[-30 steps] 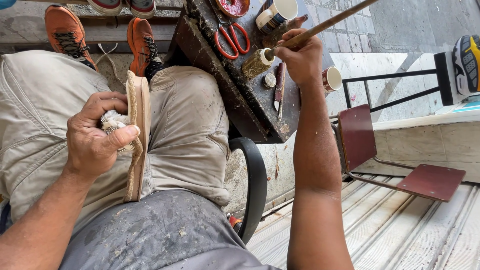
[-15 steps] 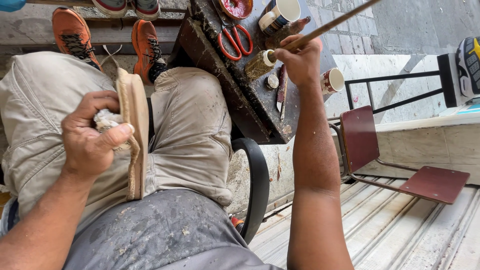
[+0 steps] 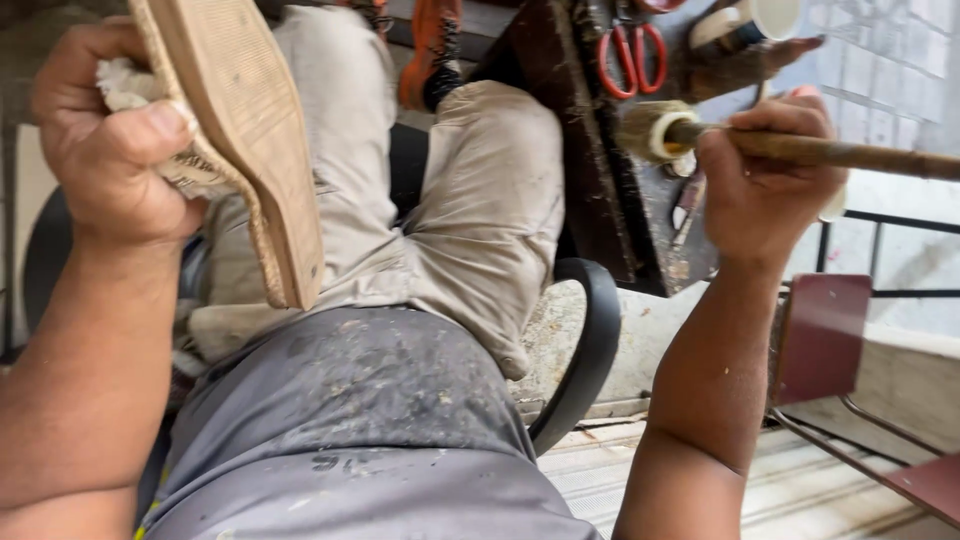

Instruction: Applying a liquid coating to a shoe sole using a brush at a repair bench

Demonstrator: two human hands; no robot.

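Observation:
My left hand [image 3: 110, 140] grips a tan woven shoe sole [image 3: 245, 140], raised on edge over my lap, with a scrap of white cloth [image 3: 125, 85] pinched under the fingers. A long wooden-handled brush [image 3: 800, 150] is clasped in my right hand [image 3: 765, 185]. Its pale bristle head [image 3: 648, 130] hangs over the dark, stained workbench [image 3: 590, 170]. The two hands are well apart, with my knees between them.
Red-handled scissors [image 3: 630, 50] and a white cup [image 3: 770, 15] lie on the bench. An orange shoe [image 3: 430, 55] shows past my knee. A black chair arm [image 3: 585, 360] curves by my right hip, and a dark red metal stool [image 3: 830, 340] stands at right.
My left hand has lifted the sole up and toward the camera. My right hand has drawn the brush back from the bench toward me, and the view has closed in.

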